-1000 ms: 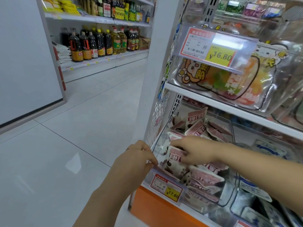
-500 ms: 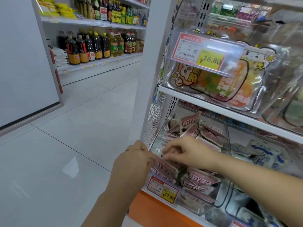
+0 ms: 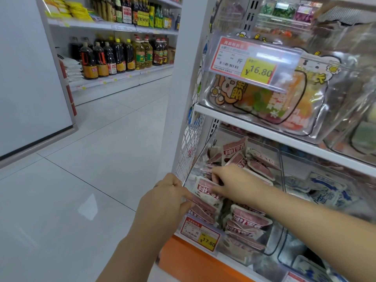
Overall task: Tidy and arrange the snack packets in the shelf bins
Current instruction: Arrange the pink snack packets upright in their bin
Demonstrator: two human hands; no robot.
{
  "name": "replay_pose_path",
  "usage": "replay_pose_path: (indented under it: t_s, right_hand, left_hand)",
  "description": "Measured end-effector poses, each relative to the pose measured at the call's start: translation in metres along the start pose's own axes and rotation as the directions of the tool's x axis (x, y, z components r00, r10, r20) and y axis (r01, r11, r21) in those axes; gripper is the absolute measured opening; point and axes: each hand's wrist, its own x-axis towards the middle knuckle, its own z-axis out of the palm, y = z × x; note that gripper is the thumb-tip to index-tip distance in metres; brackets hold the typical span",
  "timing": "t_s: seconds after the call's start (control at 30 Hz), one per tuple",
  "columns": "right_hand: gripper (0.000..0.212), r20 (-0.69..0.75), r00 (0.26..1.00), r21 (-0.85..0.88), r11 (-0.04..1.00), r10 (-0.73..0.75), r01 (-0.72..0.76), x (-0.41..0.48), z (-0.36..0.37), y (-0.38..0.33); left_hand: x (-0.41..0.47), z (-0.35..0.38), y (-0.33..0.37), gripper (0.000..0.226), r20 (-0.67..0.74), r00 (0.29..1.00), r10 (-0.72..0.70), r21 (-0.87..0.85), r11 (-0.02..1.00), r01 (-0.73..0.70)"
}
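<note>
Snack packets (image 3: 248,220) are small sealed pouches, pink and white, heaped loose in a clear bin (image 3: 281,169) at the left end of the lower shelf (image 3: 227,259), behind the yellow 17.60 price tag (image 3: 200,233).

Handling, judged from the look:
- Light, soft and crinkly, with glossy film, so probably slippery.
- They lie at all angles. Some stand on edge at the back and some lie flat along the front wall.
- They should flex rather than break, though a hard squeeze could crush the contents.
- Best hold is across the flat faces near a sealed edge, thumb under and fingers over. Take one or a thin stack at a time.

My right hand (image 3: 234,184) reaches in from the right over the middle of the bin. Its fingers are curled down over the top packet (image 3: 204,190) near the bin's left wall, with the thumb against its face. That is a pinch grip, not spread.

My left hand (image 3: 168,202) is at the bin's front-left corner with its fingers curled. Forefinger and thumb close on something there. Bin rim or a packet edge, cannot tell.

The neighbouring bin (image 3: 325,192) to the right holds blue-and-white packets. Neither hand touches it.
</note>
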Motion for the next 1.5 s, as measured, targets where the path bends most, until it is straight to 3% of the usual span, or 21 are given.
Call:
replay_pose_path:
  t_s: [0.1,0.17,0.27,0.43,0.57,0.73,0.9,1.0,1.2,1.33,1.4,1.5]
  right_hand:
    - [0.03,-0.013,1.0,0.113,0.993,0.023,-0.021,-0.002,0.005,0.001]
    - [0.019,0.04,0.999,0.15,0.989,-0.022,0.015,-0.01,0.006,0.0]
    - [0.02,0.101,0.99,0.087,0.992,-0.096,0.087,-0.017,0.002,0.0]
    - [0.016,0.024,0.994,-0.044,0.993,-0.106,0.107,-0.006,0.013,-0.005]
    - [0.031,0.001,0.999,-0.182,0.982,-0.047,0.047,0.009,0.012,-0.008]
    - [0.03,0.069,0.997,-0.272,0.961,-0.041,0.059,0.018,0.013,-0.012]
    - [0.042,0.236,0.971,-0.037,0.998,-0.046,0.056,0.025,-0.002,0.007]
    - [0.04,0.228,0.968,0.09,0.992,-0.102,0.083,0.022,-0.003,0.016]
    - [0.041,0.118,0.991,-0.051,0.997,-0.056,0.062,0.023,0.023,-0.005]
    - [0.047,0.237,0.969,0.338,0.941,-0.065,-0.02,0.006,-0.004,-0.004]
    - [0.031,0.165,0.984,0.347,0.938,-0.064,0.003,-0.007,-0.016,0.004]
    - [0.018,-0.043,0.999,0.164,0.986,0.007,0.0,-0.013,-0.024,0.023]
  left_hand:
    - [0.001,0.0,0.0,0.024,-0.003,1.0,-0.004,-0.002,1.0,0.004]
    - [0.0,0.0,0.0,0.024,-0.005,1.0,0.002,-0.001,1.0,-0.002]
    - [0.0,-0.001,-0.001,0.025,-0.013,1.0,0.012,-0.005,1.0,-0.012]
    - [0.001,0.001,-0.001,0.027,-0.021,1.0,0.006,0.005,1.0,-0.006]
    - [0.0,0.003,-0.002,0.027,-0.029,1.0,0.004,0.004,1.0,-0.004]
    - [-0.001,0.003,0.0,0.024,-0.059,0.998,-0.017,-0.018,1.0,0.015]
    - [-0.004,0.002,0.005,0.022,-0.076,0.997,-0.013,-0.026,1.0,0.011]
    - [-0.003,0.003,0.005,0.022,-0.1,0.995,-0.014,0.012,1.0,0.015]
    - [-0.001,0.005,0.008,0.021,-0.089,0.995,-0.035,0.048,0.998,0.04]
    - [-0.004,0.0,0.01,0.027,-0.07,0.997,-0.035,0.025,0.999,0.036]
    - [-0.006,-0.002,0.009,0.028,-0.118,0.993,-0.026,0.003,1.0,0.026]
    - [-0.006,-0.002,0.01,0.022,-0.246,0.968,0.048,-0.046,0.997,-0.062]
